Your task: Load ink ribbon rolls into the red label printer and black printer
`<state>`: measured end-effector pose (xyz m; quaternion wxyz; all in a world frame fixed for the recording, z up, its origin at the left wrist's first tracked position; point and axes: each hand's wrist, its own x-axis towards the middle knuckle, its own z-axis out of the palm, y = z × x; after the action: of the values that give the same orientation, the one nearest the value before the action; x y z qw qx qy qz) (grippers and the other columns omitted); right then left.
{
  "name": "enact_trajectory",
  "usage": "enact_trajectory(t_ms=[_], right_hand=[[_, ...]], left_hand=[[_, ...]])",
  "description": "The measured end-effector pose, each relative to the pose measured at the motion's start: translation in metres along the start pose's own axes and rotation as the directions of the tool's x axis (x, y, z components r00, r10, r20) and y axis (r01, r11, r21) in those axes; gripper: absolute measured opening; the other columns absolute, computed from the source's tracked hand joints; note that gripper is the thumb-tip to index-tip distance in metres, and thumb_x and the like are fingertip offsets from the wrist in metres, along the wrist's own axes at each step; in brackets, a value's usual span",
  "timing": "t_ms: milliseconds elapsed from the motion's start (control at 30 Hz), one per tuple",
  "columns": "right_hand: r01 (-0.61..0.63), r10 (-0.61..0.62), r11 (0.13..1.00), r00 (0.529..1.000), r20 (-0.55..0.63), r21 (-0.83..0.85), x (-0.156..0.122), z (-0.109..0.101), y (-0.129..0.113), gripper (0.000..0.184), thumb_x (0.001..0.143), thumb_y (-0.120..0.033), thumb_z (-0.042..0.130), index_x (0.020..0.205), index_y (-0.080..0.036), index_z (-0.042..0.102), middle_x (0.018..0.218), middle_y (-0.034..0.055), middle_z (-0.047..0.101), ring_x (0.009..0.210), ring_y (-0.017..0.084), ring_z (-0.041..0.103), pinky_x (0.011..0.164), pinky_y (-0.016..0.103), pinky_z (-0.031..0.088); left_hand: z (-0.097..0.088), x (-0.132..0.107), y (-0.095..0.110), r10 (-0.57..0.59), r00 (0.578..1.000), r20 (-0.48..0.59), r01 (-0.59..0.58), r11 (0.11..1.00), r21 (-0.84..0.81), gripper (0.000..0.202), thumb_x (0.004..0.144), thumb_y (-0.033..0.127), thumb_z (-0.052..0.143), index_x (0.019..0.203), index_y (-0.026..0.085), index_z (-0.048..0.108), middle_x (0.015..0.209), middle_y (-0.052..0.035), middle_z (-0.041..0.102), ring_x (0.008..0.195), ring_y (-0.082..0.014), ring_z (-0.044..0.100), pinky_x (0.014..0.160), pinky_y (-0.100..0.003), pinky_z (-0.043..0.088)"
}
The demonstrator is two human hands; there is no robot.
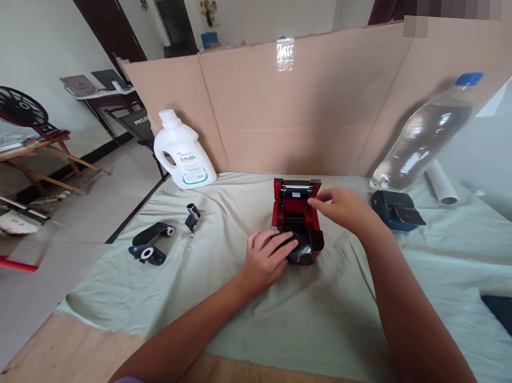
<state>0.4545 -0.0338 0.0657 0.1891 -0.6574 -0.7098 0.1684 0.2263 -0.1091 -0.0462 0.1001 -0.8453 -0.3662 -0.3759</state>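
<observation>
A small red and black box-shaped device, like a label printer, stands mid-table with its hinged lid raised. My left hand lies over its front left, fingers stretched and spread on shiny black film. On the other side, my right hand has its thumb and forefinger pinched at the right edge of the raised lid; the other fingers are partly hidden behind them. Inside, a metal bar and a dark roller show under the lid. What lies beneath my left palm is hidden.
Left on the cloth are a black film roll with a white core and a smaller black roll. A white jug, a tilted water bottle, a dark blue device, a white tube and a cardboard wall stand around.
</observation>
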Motion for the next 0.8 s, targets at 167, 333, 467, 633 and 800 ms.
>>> enact_trajectory(t_ms=[167,333,467,633,800], right_hand=[[0.061,0.105,0.887,0.938,-0.329,0.458,0.022,0.012,0.014,0.039,0.088,-0.049,0.052,0.106,-0.018,0.068,0.103,0.0101,0.073,0.091,0.023,0.066,0.080,0.034,0.051],[0.105,0.133,0.738,0.946,-0.295,0.667,0.005,0.047,0.027,0.033,0.087,-0.049,0.050,0.089,-0.020,0.067,0.104,0.0083,0.069,0.101,0.024,0.063,0.083,0.035,0.052],[0.150,0.047,0.678,0.968,-0.245,0.720,-0.023,0.082,0.051,0.045,0.083,-0.038,0.060,0.127,-0.031,0.061,0.144,0.0061,0.054,0.129,0.029,0.052,0.103,0.045,0.047],[0.169,-0.089,0.392,0.985,-0.146,0.904,-0.022,0.112,0.071,0.061,0.088,-0.040,0.062,0.147,-0.036,0.046,0.157,0.0003,0.045,0.147,0.027,0.037,0.121,0.050,0.030],[0.170,-0.115,0.305,0.983,-0.141,0.937,-0.021,0.114,0.068,0.056,0.089,-0.041,0.064,0.143,-0.035,0.052,0.157,-0.0007,0.047,0.148,0.027,0.037,0.124,0.047,0.027]], left_hand=[[-0.002,0.002,0.000,0.007,1.000,-0.030,-0.006,1.000,0.006,0.040,0.095,0.015,0.044,0.123,0.029,0.069,0.123,-0.0018,0.073,0.118,-0.0225,0.057,0.095,-0.039,0.037],[-0.006,0.003,0.001,0.023,0.999,-0.044,-0.022,1.000,0.008,0.037,0.096,0.016,0.046,0.123,0.028,0.068,0.123,-0.0026,0.073,0.117,-0.0219,0.057,0.095,-0.038,0.038],[-0.010,0.006,-0.002,0.047,0.995,-0.085,-0.047,0.999,-0.001,0.036,0.094,0.016,0.049,0.122,0.032,0.067,0.126,-0.0023,0.071,0.116,-0.0212,0.057,0.096,-0.038,0.039],[-0.009,0.009,-0.015,-0.108,0.994,0.010,0.109,0.989,-0.097,0.051,0.090,0.030,0.059,0.140,0.024,0.054,0.140,-0.0109,0.061,0.122,-0.0266,0.055,0.101,-0.041,0.041],[-0.001,0.006,-0.028,-0.238,0.959,0.152,0.267,0.940,-0.213,0.064,0.088,0.047,0.061,0.144,0.019,0.045,0.132,-0.0128,0.065,0.114,-0.0270,0.061,0.095,-0.039,0.043]])
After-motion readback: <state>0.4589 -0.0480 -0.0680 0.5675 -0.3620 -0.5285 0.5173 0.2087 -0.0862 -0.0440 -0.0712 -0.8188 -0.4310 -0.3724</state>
